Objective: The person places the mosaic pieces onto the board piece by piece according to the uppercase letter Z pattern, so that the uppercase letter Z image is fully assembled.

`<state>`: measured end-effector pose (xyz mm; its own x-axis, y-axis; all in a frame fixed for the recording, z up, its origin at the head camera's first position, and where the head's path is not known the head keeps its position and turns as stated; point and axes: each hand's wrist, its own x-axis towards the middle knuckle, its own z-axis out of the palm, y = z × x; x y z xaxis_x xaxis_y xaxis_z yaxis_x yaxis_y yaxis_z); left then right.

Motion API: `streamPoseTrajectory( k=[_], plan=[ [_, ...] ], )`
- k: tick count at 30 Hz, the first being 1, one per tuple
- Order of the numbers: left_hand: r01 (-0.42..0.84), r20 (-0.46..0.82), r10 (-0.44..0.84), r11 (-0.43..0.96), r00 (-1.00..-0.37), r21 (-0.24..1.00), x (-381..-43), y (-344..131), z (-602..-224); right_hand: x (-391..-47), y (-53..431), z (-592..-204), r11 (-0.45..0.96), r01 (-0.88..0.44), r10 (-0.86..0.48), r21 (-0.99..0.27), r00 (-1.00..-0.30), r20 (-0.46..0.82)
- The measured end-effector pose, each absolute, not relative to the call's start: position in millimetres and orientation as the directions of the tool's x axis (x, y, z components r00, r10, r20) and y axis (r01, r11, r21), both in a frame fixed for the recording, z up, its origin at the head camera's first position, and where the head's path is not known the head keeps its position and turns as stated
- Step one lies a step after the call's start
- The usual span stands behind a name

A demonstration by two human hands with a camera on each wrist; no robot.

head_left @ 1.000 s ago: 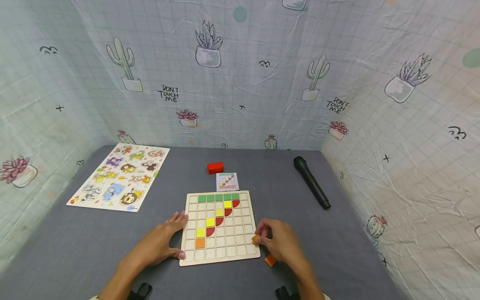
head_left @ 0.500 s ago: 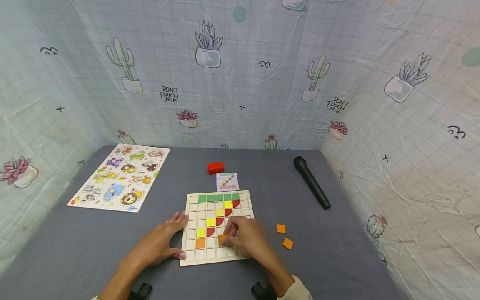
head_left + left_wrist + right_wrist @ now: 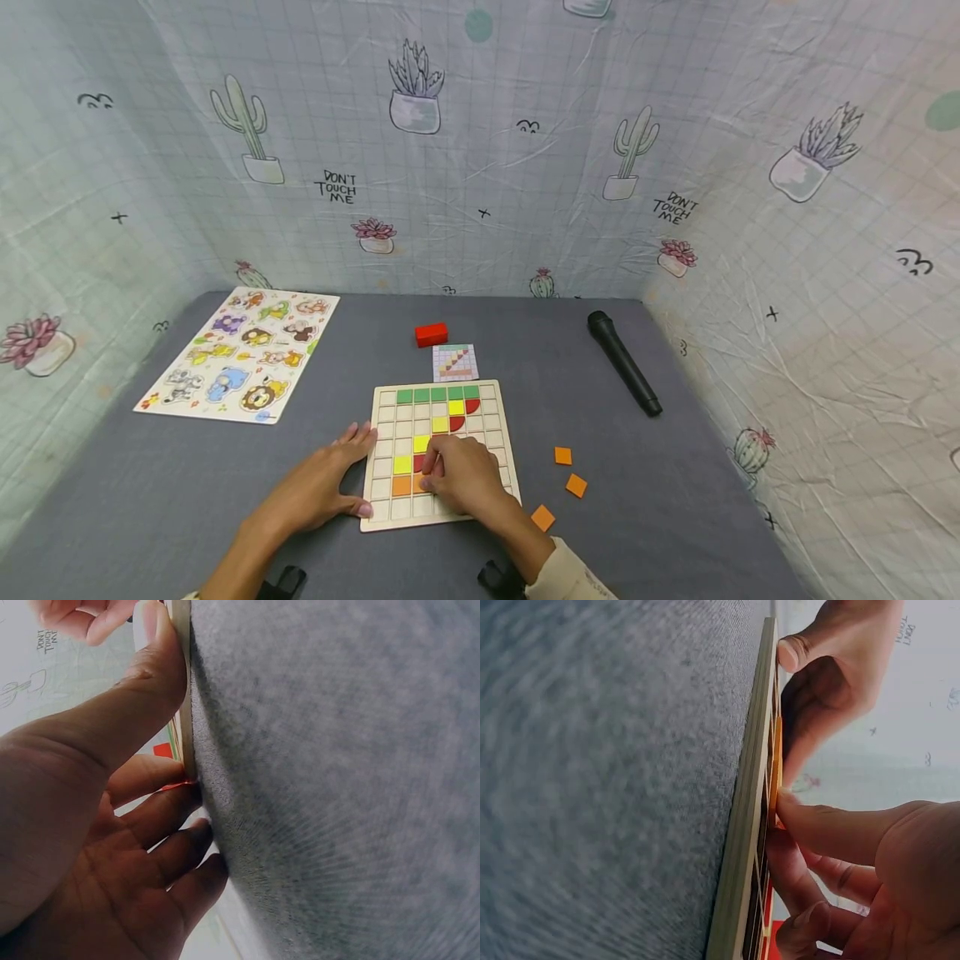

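A wooden grid board (image 3: 462, 503) lies flat on the grey table, bearing green squares (image 3: 438, 394), yellow squares (image 3: 402, 465) and red quarter-round pieces (image 3: 472, 406). My left hand (image 3: 324, 485) rests at its left edge, fingers extended along the side and thumb on the near corner. With thumb and fingertips, my right hand (image 3: 467, 475) pinches an orange square tile (image 3: 418, 483) at the board, beside another orange tile (image 3: 401, 486) in the grid. That pinched tile, an orange strip (image 3: 775, 796) in the right wrist view, is partly covered by the fingers.
Loose orange tiles (image 3: 576, 486) lie right of the board. Behind it are a small pattern card (image 3: 454, 363) and a red block (image 3: 431, 335). A black microphone (image 3: 624, 364) lies at the right, an animal picture board (image 3: 240, 354) at the left.
My right hand has carried an orange tile leftward from the board's right edge to beside the other orange tile. My left hand has stayed in place.
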<state>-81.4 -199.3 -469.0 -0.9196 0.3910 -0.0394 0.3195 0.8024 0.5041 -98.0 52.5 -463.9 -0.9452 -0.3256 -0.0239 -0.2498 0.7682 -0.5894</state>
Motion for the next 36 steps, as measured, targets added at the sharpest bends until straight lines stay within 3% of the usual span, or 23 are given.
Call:
streamPoseTrajectory(
  k=[10,23,36],
  plan=[
    [0.305,-0.062,0.386,0.808,-0.920,0.504,-79.4,-198.2,-471.4,-94.6,66.7,-460.8,0.732,-0.279,-0.378,-0.622,-0.925,-0.031],
    [0.293,-0.076,0.375,0.820,-0.924,0.492,-81.7,-198.8,-470.4,-83.8,133.5,-455.1,0.665,-0.213,-0.364,-0.716,-0.929,-0.063],
    [0.302,-0.079,0.386,0.820,-0.919,0.486,-81.4,-198.2,-468.9,-64.3,197.6,-460.2,0.763,-0.158,-0.263,-0.627,-0.962,-0.078]
  ],
)
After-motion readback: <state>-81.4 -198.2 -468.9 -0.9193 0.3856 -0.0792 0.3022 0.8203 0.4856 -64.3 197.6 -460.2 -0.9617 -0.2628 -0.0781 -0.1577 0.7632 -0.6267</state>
